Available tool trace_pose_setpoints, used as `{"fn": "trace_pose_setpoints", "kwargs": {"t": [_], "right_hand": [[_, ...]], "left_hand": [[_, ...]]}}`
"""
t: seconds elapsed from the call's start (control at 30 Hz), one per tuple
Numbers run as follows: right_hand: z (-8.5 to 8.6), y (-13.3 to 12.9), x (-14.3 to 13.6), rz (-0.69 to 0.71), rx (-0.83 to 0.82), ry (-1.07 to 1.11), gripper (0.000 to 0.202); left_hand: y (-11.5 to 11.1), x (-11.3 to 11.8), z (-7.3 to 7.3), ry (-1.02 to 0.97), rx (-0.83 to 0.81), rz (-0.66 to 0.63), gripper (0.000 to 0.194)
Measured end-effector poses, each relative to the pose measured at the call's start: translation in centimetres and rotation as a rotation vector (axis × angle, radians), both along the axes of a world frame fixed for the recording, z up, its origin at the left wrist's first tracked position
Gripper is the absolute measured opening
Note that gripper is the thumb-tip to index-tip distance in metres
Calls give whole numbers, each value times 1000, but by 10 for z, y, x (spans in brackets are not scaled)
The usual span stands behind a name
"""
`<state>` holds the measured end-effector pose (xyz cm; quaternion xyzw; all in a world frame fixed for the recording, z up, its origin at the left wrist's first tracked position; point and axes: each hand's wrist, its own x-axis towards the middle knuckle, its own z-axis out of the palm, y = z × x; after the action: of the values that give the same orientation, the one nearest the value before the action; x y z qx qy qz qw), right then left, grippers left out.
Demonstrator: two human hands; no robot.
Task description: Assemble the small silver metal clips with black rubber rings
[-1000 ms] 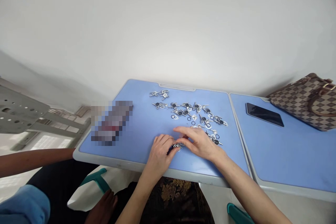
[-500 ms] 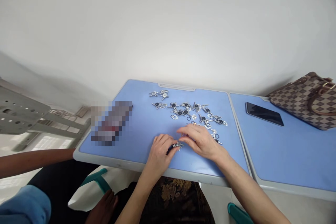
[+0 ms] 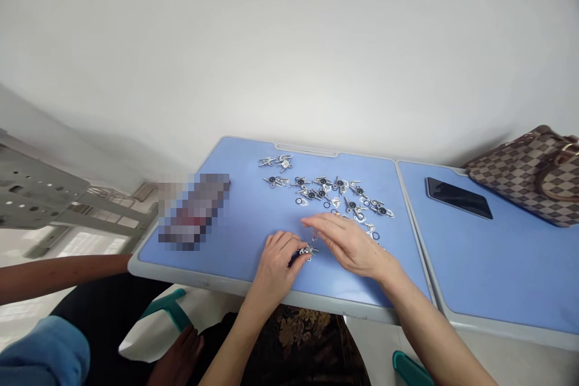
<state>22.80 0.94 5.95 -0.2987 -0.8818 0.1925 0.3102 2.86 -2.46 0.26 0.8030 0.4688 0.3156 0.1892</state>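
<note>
On the blue desk (image 3: 244,205), my left hand (image 3: 279,262) pinches a small silver and black metal part (image 3: 309,250) near the front edge. Above and to the right of it hovers my right hand (image 3: 350,244), its thumb and fingers curved round a tiny shiny piece (image 3: 315,235) that is hard to make out. Behind my hands lie many silver metal parts with black round centres (image 3: 322,182), mixed with thin black rings (image 3: 376,236). A few all-silver pieces (image 3: 284,163) sit apart at the back left.
A pixelated object (image 3: 194,214) is at the desk's left side. On the adjoining desk are a black phone (image 3: 459,198) and a checkered handbag (image 3: 529,175). Another person's arm (image 3: 63,277) rests at the left, beyond the desk edge.
My right hand has shifted slightly, its fingers a little higher above the held part. My left hand keeps its grip. The whole view has moved slightly.
</note>
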Motion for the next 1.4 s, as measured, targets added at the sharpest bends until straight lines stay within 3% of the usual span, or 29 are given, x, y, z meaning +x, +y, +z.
{"fn": "trace_pose_setpoints", "kwargs": {"t": [0.17, 0.3, 0.73, 0.97, 1.03, 1.2, 1.4], "right_hand": [[-6, 1, -3, -104, 81, 96, 16], [-10, -2, -7, -84, 87, 55, 14], [-2, -4, -5, 8, 62, 34, 32], [-11, 0, -4, -143, 218, 31, 17], [-6, -1, -1, -106, 159, 10, 21], [10, -1, 9, -3, -163, -61, 37], [-2, 3, 2, -49, -49, 4, 20]], "left_hand": [[0, 0, 0, -10, 8, -2, 0], [0, -1, -1, 1, 9, -10, 2], [1, -1, -2, -10, 11, -13, 2], [0, -1, -1, -10, 5, -6, 2], [0, -1, -1, -11, 3, -6, 2], [0, -1, -1, 1, -17, -4, 3], [0, -1, -1, 5, -8, -6, 2]]}}
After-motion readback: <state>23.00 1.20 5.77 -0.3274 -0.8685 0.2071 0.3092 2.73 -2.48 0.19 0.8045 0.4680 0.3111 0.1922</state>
